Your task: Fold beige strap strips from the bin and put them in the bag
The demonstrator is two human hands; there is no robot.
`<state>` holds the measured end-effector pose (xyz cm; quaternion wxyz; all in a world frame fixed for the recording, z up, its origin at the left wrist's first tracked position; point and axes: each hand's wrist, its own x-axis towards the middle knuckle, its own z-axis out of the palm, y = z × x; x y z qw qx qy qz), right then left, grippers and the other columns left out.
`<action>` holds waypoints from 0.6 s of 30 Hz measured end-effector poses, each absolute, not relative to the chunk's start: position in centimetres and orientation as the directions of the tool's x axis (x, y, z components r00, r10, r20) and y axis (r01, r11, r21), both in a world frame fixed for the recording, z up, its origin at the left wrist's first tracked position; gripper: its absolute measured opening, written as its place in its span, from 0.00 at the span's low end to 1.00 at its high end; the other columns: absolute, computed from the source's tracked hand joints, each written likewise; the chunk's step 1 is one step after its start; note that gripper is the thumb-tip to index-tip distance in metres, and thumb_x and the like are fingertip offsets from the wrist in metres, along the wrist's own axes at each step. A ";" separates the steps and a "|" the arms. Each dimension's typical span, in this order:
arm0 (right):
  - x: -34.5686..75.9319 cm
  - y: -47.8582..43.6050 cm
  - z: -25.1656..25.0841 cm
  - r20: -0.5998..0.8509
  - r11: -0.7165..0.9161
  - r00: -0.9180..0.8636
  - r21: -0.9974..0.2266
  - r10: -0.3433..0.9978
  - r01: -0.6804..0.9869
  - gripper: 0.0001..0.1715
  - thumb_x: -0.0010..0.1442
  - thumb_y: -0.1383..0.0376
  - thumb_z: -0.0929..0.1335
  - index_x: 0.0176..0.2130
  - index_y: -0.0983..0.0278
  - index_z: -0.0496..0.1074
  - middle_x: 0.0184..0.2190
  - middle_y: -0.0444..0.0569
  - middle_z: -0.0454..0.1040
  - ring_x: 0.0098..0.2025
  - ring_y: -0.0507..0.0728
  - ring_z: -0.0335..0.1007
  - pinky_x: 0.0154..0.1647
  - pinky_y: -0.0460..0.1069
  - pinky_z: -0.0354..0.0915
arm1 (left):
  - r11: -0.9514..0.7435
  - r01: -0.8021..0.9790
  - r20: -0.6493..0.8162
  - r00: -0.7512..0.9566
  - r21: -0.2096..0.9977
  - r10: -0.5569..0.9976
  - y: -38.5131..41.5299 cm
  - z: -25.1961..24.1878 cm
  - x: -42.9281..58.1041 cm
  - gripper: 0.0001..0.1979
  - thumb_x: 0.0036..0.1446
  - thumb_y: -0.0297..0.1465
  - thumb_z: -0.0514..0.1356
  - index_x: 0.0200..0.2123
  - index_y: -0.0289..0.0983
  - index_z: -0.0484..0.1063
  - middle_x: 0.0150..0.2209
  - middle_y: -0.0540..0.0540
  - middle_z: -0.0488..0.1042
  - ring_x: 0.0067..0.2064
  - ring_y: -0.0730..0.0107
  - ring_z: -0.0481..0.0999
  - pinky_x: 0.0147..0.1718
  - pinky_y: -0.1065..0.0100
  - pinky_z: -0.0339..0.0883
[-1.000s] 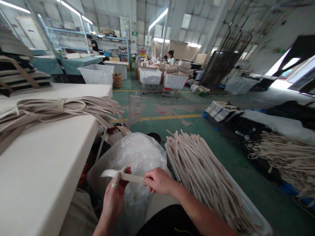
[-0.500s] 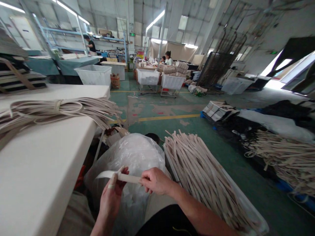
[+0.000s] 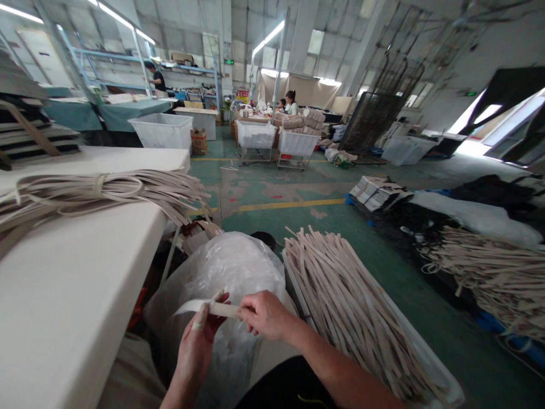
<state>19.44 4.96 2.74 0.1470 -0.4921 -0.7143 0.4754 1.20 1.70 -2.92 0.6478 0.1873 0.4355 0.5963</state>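
Note:
A pale strip (image 3: 225,309) is stretched between my two hands, with a thin whitish end curling off to the left. My left hand (image 3: 200,335) pinches it between thumb and fingers, and a light wrap circles the thumb. My right hand (image 3: 261,313) is closed round the strip's right end, which its fingers hide. Below and behind the hands bulges a clear plastic bag (image 3: 238,261) with whitish contents. Close on the right, a white bin (image 3: 443,375) is filled with long beige strips (image 3: 340,289).
A white-topped table (image 3: 85,284) runs along my left, bearing a tied bundle of beige strips (image 3: 106,190). More strips (image 3: 502,272) lie on a blue pallet at right. Two white bins on wheeled frames (image 3: 255,136) stand further off. Several people work at far tables.
My left hand has shifted slightly right, closer to my right hand, so less of the strip shows between them. Both hands keep their hold.

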 end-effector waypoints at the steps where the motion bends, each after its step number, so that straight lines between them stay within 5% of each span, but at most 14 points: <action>1: 19.2 4.9 2.7 -0.245 0.073 -0.471 -0.825 0.848 0.560 0.12 0.63 0.64 0.64 0.31 0.65 0.74 0.20 0.42 0.73 0.20 0.49 0.69 0.26 0.42 0.58 | 0.233 -0.604 -0.335 -0.060 0.762 0.940 1.5 -3.1 1.5 0.24 0.50 0.46 0.68 0.43 0.34 0.81 0.47 0.36 0.79 0.56 0.45 0.72 0.51 0.55 0.71; 7: 17.1 4.6 2.9 -0.171 0.165 -0.474 -0.793 0.864 0.587 0.16 0.65 0.60 0.66 0.29 0.65 0.74 0.20 0.42 0.73 0.22 0.48 0.67 0.27 0.43 0.56 | 0.257 -0.480 -0.255 0.071 0.839 0.964 0.3 -4.3 2.3 0.18 0.58 0.42 0.64 0.39 0.31 0.81 0.42 0.37 0.81 0.52 0.47 0.75 0.51 0.58 0.71; 12: 18.2 5.9 1.9 -0.039 0.161 -0.326 -0.809 0.944 0.565 0.18 0.67 0.59 0.64 0.31 0.65 0.76 0.23 0.44 0.75 0.26 0.50 0.68 0.29 0.43 0.58 | 0.283 -0.496 -0.343 -0.032 0.821 0.939 0.7 -4.0 1.4 0.20 0.48 0.44 0.71 0.34 0.32 0.81 0.30 0.41 0.80 0.40 0.52 0.79 0.40 0.60 0.75; 15: 19.3 7.3 0.3 -0.020 0.107 -0.308 -0.914 0.951 0.390 0.13 0.64 0.60 0.65 0.40 0.65 0.77 0.34 0.47 0.78 0.26 0.49 0.69 0.26 0.43 0.62 | 0.331 -0.616 -0.446 -0.038 0.715 0.894 0.9 -2.6 1.5 0.19 0.39 0.42 0.76 0.27 0.33 0.80 0.26 0.44 0.78 0.32 0.58 0.79 0.34 0.63 0.76; 18: 19.2 8.0 -1.2 0.102 0.218 -0.500 -0.959 0.860 0.179 0.17 0.61 0.61 0.69 0.49 0.62 0.77 0.48 0.50 0.75 0.34 0.51 0.73 0.33 0.44 0.67 | 0.415 -0.680 -0.492 0.091 0.604 0.866 0.5 -1.1 2.0 0.17 0.36 0.38 0.77 0.26 0.33 0.80 0.27 0.43 0.79 0.30 0.59 0.78 0.32 0.62 0.76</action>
